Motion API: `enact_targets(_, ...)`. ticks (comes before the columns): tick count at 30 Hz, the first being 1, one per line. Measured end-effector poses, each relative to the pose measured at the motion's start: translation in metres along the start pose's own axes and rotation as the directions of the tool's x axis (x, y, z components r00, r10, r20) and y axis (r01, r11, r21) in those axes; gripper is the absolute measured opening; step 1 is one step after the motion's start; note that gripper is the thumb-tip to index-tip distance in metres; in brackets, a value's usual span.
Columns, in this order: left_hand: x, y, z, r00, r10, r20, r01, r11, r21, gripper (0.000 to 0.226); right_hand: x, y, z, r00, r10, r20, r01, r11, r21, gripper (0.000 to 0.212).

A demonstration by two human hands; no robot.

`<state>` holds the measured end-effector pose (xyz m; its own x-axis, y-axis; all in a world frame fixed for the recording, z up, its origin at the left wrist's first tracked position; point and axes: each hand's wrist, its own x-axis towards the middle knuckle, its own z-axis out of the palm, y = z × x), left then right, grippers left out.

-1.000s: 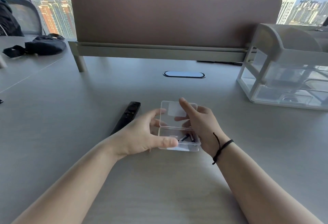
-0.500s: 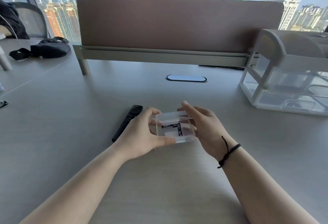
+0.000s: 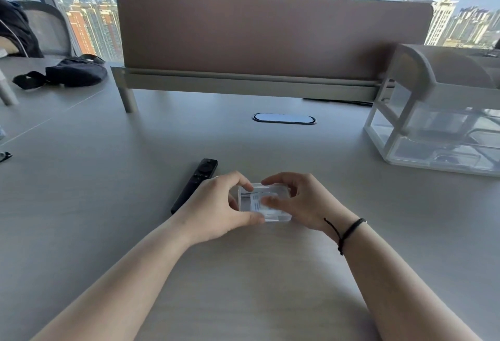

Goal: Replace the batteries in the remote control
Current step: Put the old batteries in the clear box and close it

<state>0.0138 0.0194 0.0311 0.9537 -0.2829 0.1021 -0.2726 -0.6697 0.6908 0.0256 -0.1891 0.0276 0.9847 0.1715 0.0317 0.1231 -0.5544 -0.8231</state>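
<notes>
Gripping a clear, rectangular plastic box (image 3: 263, 202), left hand (image 3: 216, 205) and right hand (image 3: 300, 200) curl round it.

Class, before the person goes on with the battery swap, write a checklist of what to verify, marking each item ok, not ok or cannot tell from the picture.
1. Clear box held by both hands: ok; left hand and right hand grip its sides.
2. Box lid down: ok, it looks shut.
3. Batteries in the box: cannot tell; a label and fingers hide the inside.
4. Remote in reach: ok, it lies on the table just left of the left hand.
5. Remote's battery cover off: cannot tell; only its button side shows.
</notes>
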Motion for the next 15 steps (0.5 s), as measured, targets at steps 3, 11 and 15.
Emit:
enact_targets(3,0.002,-0.002,0.001,1.0,-0.008,-0.001,0.008,1.0,-0.022,0.051,-0.001,0.002,-0.002,0.999,-0.039,0.029,0.041,0.998,-0.049,0.03)
enact_targets(11,0.004,-0.005,0.004,1.0,-0.017,0.023,0.018,0.998,-0.064,0.048,-0.001,0.006,-0.002,0.991,-0.034,0.127,0.042,0.997,-0.061,0.047)
enact_targets(15,0.005,-0.006,0.003,1.0,-0.004,0.015,0.005,0.999,-0.042,0.047,-0.002,0.009,-0.005,0.98,-0.05,0.193,0.062,0.996,-0.06,0.075)
